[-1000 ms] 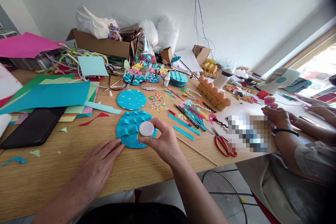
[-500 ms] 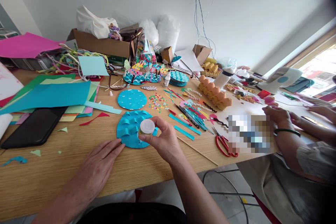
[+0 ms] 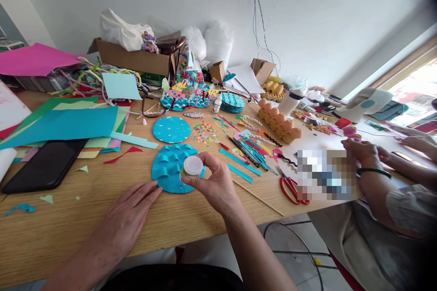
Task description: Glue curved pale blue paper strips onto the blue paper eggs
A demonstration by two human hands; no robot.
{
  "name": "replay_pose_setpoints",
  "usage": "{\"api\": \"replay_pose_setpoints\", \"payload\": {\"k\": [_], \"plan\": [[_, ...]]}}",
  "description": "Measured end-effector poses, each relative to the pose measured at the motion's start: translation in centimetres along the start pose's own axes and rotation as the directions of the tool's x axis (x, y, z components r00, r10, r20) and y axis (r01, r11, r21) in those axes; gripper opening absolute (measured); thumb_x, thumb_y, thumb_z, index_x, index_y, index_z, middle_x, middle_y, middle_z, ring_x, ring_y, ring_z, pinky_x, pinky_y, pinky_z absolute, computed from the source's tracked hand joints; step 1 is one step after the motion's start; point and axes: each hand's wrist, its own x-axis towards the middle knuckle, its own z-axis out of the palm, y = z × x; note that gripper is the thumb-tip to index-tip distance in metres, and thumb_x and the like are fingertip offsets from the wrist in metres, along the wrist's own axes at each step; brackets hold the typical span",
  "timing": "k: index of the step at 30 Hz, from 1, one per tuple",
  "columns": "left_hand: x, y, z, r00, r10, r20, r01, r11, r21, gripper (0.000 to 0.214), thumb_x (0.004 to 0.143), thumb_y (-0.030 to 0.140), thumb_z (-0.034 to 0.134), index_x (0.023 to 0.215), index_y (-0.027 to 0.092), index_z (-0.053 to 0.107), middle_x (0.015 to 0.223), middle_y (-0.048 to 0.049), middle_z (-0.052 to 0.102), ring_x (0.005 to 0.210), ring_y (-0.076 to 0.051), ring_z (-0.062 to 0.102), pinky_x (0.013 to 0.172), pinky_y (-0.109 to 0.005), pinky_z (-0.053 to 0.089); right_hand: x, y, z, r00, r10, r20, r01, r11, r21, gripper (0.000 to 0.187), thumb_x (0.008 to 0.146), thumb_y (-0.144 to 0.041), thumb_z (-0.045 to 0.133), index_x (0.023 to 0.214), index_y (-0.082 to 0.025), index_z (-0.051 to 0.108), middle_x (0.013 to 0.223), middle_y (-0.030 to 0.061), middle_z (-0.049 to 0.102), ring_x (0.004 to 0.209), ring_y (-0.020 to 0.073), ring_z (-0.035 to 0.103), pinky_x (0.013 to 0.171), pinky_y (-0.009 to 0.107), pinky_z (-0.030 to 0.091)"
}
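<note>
My right hand (image 3: 213,184) is closed round a small glue bottle (image 3: 191,167) with a round white base, held upside down over a blue paper disc with raised wave folds (image 3: 169,166). My left hand (image 3: 128,220) lies flat on the wooden table (image 3: 51,232), fingers stretched out, fingertips touching the disc's near-left edge. A second, flatter blue disc with white dots (image 3: 171,129) lies just beyond the first.
Coloured paper sheets (image 3: 64,125) and a black tablet (image 3: 44,163) lie to the left. Red scissors (image 3: 290,188), blue strips, pens and an egg carton (image 3: 278,122) lie to the right. Another person's hands (image 3: 365,154) work at the right. Cardboard boxes stand at the back.
My right hand with the bottle has shifted very slightly to the right. My left hand has stayed flat on the table.
</note>
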Motion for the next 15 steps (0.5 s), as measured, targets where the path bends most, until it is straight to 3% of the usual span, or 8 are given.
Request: {"api": "replay_pose_setpoints", "payload": {"k": [15], "plan": [[-0.03, -0.02, 0.06, 1.0, 0.007, -0.025, -0.007, 1.0, 0.014, 0.046, 0.088, 0.013, 0.031, 0.13, 0.025, 0.045, 0.132, -0.002, 0.051, 0.119, -0.019, 0.047, 0.101, -0.035, 0.038, -0.12, 0.12, 0.18, 1.0, -0.007, -0.026, 0.006, 1.0, -0.01, 0.019, 0.063, -0.031, 0.074, 0.069, -0.02, 0.06, 0.067, -0.004, 0.059, 0.066, 0.0133, 0.053, 0.063, 0.023, 0.038]]}}
